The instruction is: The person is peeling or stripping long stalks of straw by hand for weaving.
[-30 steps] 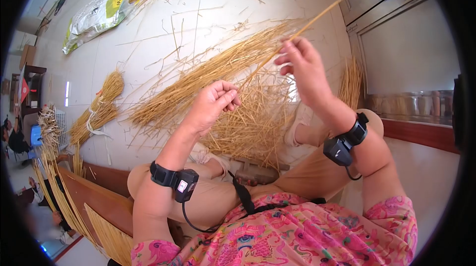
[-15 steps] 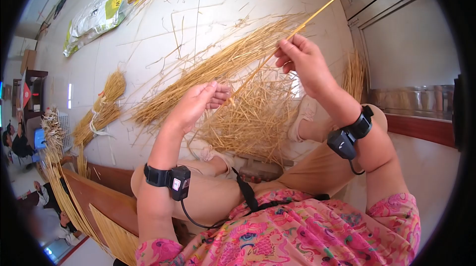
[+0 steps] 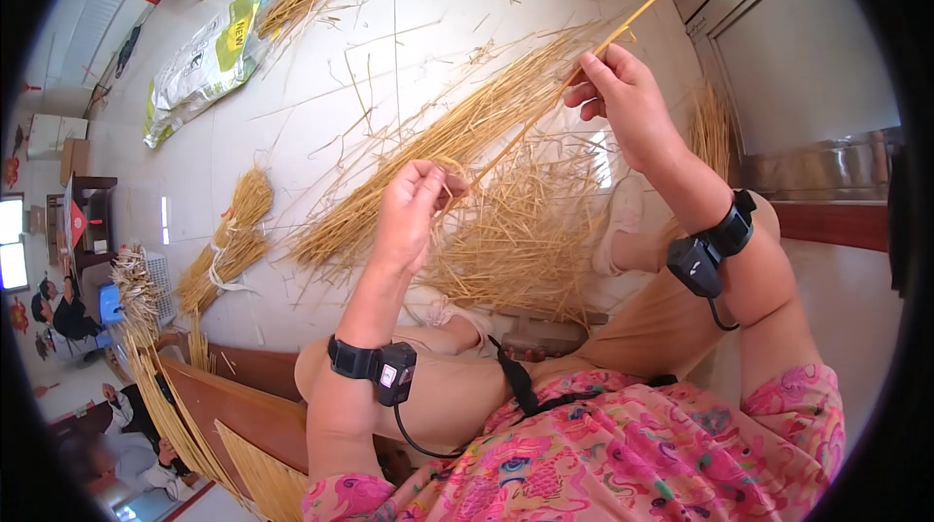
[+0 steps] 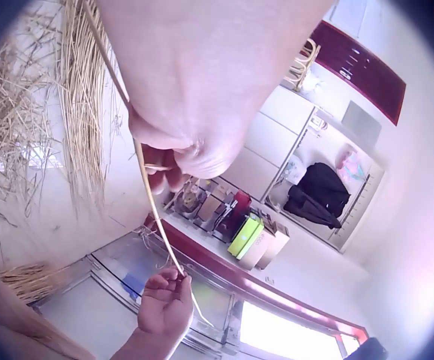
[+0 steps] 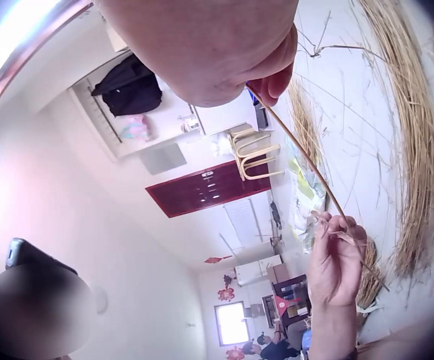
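A long, thin golden straw stalk [image 3: 545,104] is stretched slantwise in the air between two hands, above the floor.

The left hand [image 3: 409,211] pinches the stalk's lower end with curled fingertips; the right hand [image 3: 623,104] grips it higher up between thumb and fingers, the rest running on past it. Beneath lie a loose heap of yellow straw [image 3: 496,220] on the pale tiled floor [image 3: 292,113], a tied straw bundle [image 3: 229,240] to the left, and a printed plastic sack [image 3: 204,60] farther off.

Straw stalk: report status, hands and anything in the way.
Left hand pinches straw stalk low; right hand pinches it higher. Stalk taut, slanting up-right over loose straw pile. Nothing blocking.
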Demonstrator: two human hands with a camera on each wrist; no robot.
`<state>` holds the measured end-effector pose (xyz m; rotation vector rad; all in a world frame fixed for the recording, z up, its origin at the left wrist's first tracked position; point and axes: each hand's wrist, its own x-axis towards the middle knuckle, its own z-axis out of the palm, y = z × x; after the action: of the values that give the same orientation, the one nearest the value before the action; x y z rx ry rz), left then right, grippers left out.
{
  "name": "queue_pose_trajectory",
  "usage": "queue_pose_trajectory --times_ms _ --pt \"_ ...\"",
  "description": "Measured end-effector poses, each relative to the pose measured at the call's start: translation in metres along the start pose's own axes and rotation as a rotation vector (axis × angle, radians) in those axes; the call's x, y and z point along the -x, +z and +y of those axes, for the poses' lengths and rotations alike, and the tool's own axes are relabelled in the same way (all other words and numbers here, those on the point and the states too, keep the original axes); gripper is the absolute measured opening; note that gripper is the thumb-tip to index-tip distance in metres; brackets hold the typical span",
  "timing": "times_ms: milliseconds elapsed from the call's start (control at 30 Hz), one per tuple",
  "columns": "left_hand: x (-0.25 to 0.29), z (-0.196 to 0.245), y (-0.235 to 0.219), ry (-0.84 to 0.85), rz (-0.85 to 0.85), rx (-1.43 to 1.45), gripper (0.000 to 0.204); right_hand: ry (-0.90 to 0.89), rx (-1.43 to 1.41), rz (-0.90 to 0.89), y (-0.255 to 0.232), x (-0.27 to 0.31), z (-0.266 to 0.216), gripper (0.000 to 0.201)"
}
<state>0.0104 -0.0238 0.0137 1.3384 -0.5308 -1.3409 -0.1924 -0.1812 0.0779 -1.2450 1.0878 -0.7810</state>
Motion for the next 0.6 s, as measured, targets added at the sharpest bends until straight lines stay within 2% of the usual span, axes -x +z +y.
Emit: queue_pose_trajectory --times_ms 100,233,300,400,500,600 --pt "-0.004 -0.004 -0.007 0.105 0.111 0.190 0.010 -0.021 -0.018 0.035 -0.003 -0.002 0.000 0.021" --pt "-0.006 0.006 -0.023 0.084 0.180 0.066 0.009 -0.044 -0.087 0.107 -0.009 -0.005 -0.003 0.019" --pt "-0.006 0.011 -0.037 0.063 0.246 -0.006 0.009 -0.112 -0.072 0.144 -0.023 -0.011 -0.008 0.018" --pt "0.000 0.028 -0.050 0.007 -0.151 -0.205 0.011 -0.187 -0.064 0.172 -0.029 -0.012 -0.015 0.018" --pt "0.018 0.033 -0.024 -0.066 -0.588 -0.468 0.017 -0.203 -0.041 0.145 -0.028 -0.012 -0.013 0.018" --pt "0.022 0.027 0.004 0.225 -0.528 -0.983 0.018 -0.157 -0.028 0.050 -0.014 -0.005 -0.003 0.019"
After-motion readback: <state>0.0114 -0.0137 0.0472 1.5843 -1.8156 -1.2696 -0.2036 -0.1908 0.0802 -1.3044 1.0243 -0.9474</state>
